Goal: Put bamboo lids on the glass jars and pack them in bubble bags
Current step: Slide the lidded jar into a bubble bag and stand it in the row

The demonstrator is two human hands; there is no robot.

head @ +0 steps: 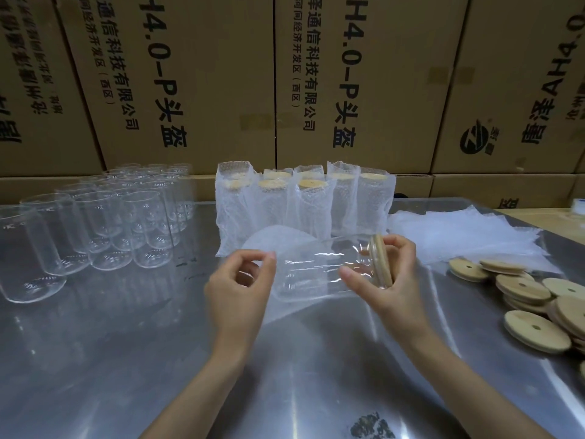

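A glass jar (316, 270) lies on its side in mid-air above the steel table (126, 359), its bamboo lid (380, 261) on the right end. My right hand (389, 280) grips the lidded end. My left hand (240, 280) pinches the mouth of a bubble bag (272, 239) at the jar's base. Whether the jar's base is inside the bag I cannot tell. Several empty jars (120, 223) stand at the left. Several bagged, lidded jars (304, 204) stand in rows at the back.
Loose bamboo lids (535, 299) are heaped at the right. A pile of flat bubble bags (468, 236) lies behind them. Stacked cardboard boxes (221, 83) wall off the back. A tape roll (578, 206) sits at the far right edge.
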